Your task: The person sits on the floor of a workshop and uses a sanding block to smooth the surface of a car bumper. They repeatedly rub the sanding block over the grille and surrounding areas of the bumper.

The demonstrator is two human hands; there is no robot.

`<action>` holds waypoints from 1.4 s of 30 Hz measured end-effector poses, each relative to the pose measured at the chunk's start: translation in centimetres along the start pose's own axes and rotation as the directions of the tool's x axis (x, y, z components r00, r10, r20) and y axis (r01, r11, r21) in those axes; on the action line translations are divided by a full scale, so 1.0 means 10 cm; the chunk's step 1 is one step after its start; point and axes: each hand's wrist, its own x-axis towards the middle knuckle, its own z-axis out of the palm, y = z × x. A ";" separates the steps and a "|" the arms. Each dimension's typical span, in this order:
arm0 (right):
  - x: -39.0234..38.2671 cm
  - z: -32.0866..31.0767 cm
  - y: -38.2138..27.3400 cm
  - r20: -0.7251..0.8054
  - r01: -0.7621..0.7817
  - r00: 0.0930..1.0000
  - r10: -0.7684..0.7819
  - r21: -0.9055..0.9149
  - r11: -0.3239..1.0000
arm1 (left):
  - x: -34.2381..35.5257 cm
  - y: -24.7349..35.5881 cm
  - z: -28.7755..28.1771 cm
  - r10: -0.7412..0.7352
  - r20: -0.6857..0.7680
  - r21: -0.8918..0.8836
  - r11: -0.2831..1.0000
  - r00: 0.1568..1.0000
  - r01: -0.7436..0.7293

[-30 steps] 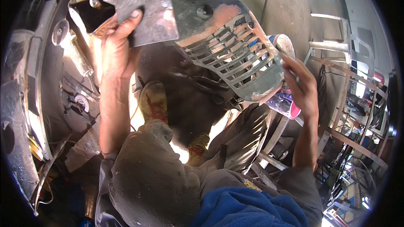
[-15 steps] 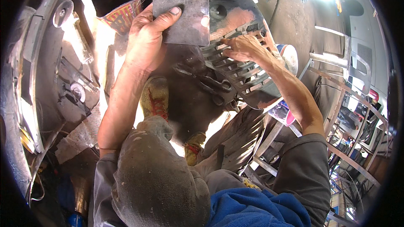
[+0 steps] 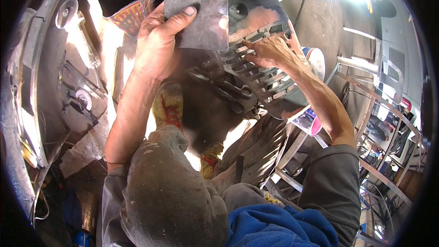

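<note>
Slatted panel (image 3: 270,84), grey with a pinkish patch at its upper part, lies tilted ahead of the person and serves as landmark for the rest. On its upper slats rests the right hand (image 3: 270,52), index finger stretched out and the others bent; whether they grip a slat, I cannot tell. Left of the panel's upper part, the left hand (image 3: 157,36) holds a flat metal sheet (image 3: 196,11), thumb on its face, other fingers mostly hidden, with edges of at least 1 more sheet behind. Near the panel's lower left side lie dark snips (image 3: 224,87); further left are 2 yellow shoes (image 3: 167,110). Well left of the panel are an open container (image 3: 132,16) and, beyond it, an angle grinder (image 3: 80,39).
</note>
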 end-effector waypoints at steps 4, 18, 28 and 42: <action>-0.10 -0.01 0.01 -0.047 -0.070 0.997 0.065 -0.121 0.990 | 0.01 -0.01 0.00 -0.007 0.024 -0.043 0.999 1.000 0.008; -0.14 0.05 -0.04 -0.007 -0.013 1.000 0.013 0.004 1.000 | 0.02 -0.01 0.00 -0.012 -0.002 -0.007 1.000 1.000 0.012; -0.03 0.14 -0.14 -0.018 0.013 1.000 -0.012 0.068 0.998 | 0.00 -0.01 0.00 0.002 0.011 -0.020 1.000 1.000 -0.002; 0.00 0.08 -0.13 0.021 0.066 0.997 -0.069 0.152 0.986 | 0.03 -0.03 -0.02 -0.015 0.003 -0.060 0.998 1.000 0.016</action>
